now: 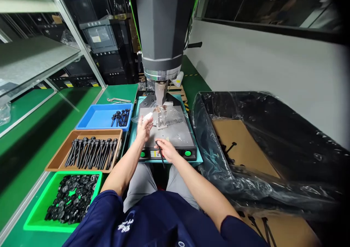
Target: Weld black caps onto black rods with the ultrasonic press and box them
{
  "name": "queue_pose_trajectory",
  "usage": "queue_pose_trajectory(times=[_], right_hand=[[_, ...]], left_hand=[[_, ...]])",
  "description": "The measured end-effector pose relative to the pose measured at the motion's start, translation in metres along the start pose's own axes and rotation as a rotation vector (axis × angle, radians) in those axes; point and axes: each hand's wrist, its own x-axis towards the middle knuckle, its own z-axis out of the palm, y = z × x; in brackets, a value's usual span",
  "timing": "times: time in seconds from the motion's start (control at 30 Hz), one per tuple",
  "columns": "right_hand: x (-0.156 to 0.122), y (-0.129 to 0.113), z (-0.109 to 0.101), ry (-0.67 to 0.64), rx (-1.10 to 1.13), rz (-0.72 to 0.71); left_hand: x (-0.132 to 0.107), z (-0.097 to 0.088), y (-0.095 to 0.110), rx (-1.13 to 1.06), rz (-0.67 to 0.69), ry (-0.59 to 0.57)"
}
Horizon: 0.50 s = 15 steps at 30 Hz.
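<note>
My right hand [167, 150] is closed around a thin black plastic rod [160, 155], which slants down over the front edge of the machine's base. Raised above the grey base plate [177, 137], my left hand [144, 130] has its fingers apart, just left of the metal fixture [162, 117]. A small white patch shows at its fingertips; I cannot tell what it is. Above the fixture hangs the machine's metal horn [160, 93]. Clear plastic film [175, 118] lies about the fixture.
On my left stand a blue tray [90, 117] with black stemmed parts, a brown tray [56, 159] of similar rods, and a green tray [34, 217] of round black pieces. A wrench [119, 100] lies behind them. A plastic-lined box [246, 145] stands right. Green buttons [187, 153] flank the base front.
</note>
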Motion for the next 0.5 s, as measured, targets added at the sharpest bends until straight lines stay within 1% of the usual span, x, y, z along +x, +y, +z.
queue_pose_trajectory(times=[0.07, 0.17, 0.23, 0.3, 0.37, 0.43, 0.5], right_hand=[[0.020, 0.002, 0.013, -0.051, -0.015, 0.003], [0.042, 0.003, 0.032, -0.164, -0.051, -0.015], [0.054, 0.003, 0.042, -0.186, -0.099, -0.064], [0.063, 0.001, 0.048, -0.164, -0.167, -0.148], [0.072, -0.002, 0.051, -0.133, -0.243, -0.235], [0.079, -0.006, 0.048, -0.065, -0.296, -0.308], [0.084, -0.011, 0.040, 0.038, -0.315, -0.370]], left_hand=[[0.004, 0.008, 0.005, 0.033, -0.036, 0.036], [0.007, 0.019, 0.014, 0.148, -0.060, 0.095], [0.007, 0.025, 0.021, 0.195, -0.049, 0.095], [0.005, 0.029, 0.027, 0.194, -0.032, 0.073], [0.004, 0.031, 0.033, 0.160, -0.029, 0.059], [0.004, 0.031, 0.037, 0.119, -0.028, 0.053], [0.004, 0.029, 0.039, 0.089, -0.018, 0.055]])
